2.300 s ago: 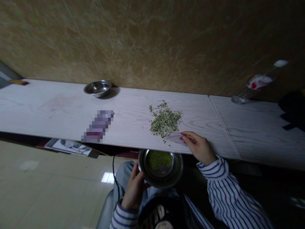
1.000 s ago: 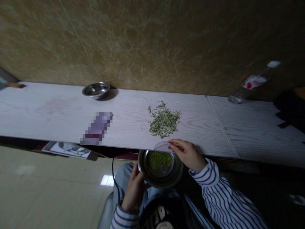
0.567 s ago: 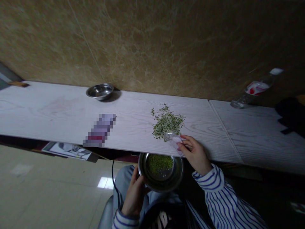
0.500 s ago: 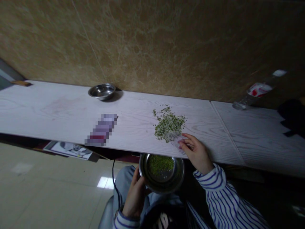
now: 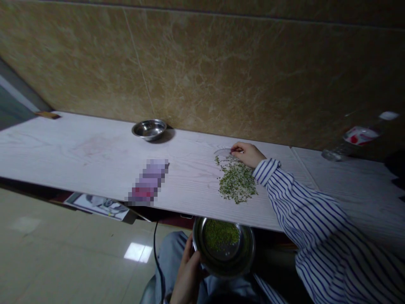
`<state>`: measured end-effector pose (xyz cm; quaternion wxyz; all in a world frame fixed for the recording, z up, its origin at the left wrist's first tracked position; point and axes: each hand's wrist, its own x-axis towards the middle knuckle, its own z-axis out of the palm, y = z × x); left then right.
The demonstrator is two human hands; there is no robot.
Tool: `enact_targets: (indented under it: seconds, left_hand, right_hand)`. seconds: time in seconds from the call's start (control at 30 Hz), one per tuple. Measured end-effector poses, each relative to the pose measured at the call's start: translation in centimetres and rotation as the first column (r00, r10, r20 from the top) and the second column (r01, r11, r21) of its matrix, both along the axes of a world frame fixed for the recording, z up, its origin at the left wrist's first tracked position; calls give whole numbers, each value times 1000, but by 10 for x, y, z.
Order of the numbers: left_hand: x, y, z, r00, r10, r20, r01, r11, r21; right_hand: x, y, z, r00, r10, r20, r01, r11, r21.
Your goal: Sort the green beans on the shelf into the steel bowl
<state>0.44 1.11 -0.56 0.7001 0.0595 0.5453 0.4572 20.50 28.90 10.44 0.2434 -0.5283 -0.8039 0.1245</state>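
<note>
My left hand [image 5: 187, 272] grips the left rim of a steel bowl [image 5: 248, 253], held just below the table's front edge. Small green beans [image 5: 220, 234] lie in the bowl, with a few white bits beside them. On the table, more green beans mixed with white grains [image 5: 237, 182] are spread in a loose patch. At the back edge of this patch, my right hand [image 5: 248, 155] pinches a thin clear plastic piece [image 5: 223, 152], whose far part rests near the tabletop.
A second steel bowl [image 5: 149, 130] stands by the wall. A blurred purple item [image 5: 149, 182] lies left of the beans. A plastic bottle [image 5: 360, 136] stands at the right. An open drawer [image 5: 99, 206] shows under the white table [image 5: 186, 169].
My right hand has moved with the clear plastic from the front of the bean patch to its back edge. The view has shifted slightly; my left hand still holds the bowl.
</note>
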Motion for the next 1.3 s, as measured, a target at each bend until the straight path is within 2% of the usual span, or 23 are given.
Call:
enact_targets:
  seconds: [0.13, 0.3, 0.47, 0.6, 0.77, 0.97, 1.17, 1.23, 1.3]
  left_hand:
    - [-4, 3, -3, 999, 42, 11, -42, 999, -6]
    - [-12, 7, -8, 996, 89, 12, -89, 996, -24]
    - [-16, 10, -13, 995, 104, -12, -104, 993, -58]
    - [-15, 12, -9, 993, 116, -7, -116, 992, -53]
    - [-11, 12, -2, 997, 81, 1, -81, 996, -25]
    - [-7, 12, 1, 998, 34, -46, -36, 999, -27]
    - [-3, 14, 0, 997, 32, -70, -31, 1000, 4]
    - [-2, 15, -1, 997, 12, -77, -13, 1000, -11]
    - [-1, 16, -4, 997, 3, -72, -5, 999, -36]
  right_hand:
    - [-24, 44, -3, 994, 50, 93, -51, 999, 11]
    - [-38, 58, -13, 968, 104, 229, -109, 994, 10]
    - [-33, 43, -17, 920, 202, 336, -210, 978, -14]
    - [-22, 23, -16, 871, 309, 381, -314, 948, -51]
    - [-4, -1, -15, 827, 413, 382, -423, 904, -63]
    - [17, -27, -10, 809, 472, 349, -474, 876, -87]
    - [37, -36, -4, 813, 469, 345, -482, 875, -53]
    - [43, -28, -2, 855, 389, 343, -413, 911, -4]
    - [46, -14, -2, 912, 233, 339, -268, 961, 60]
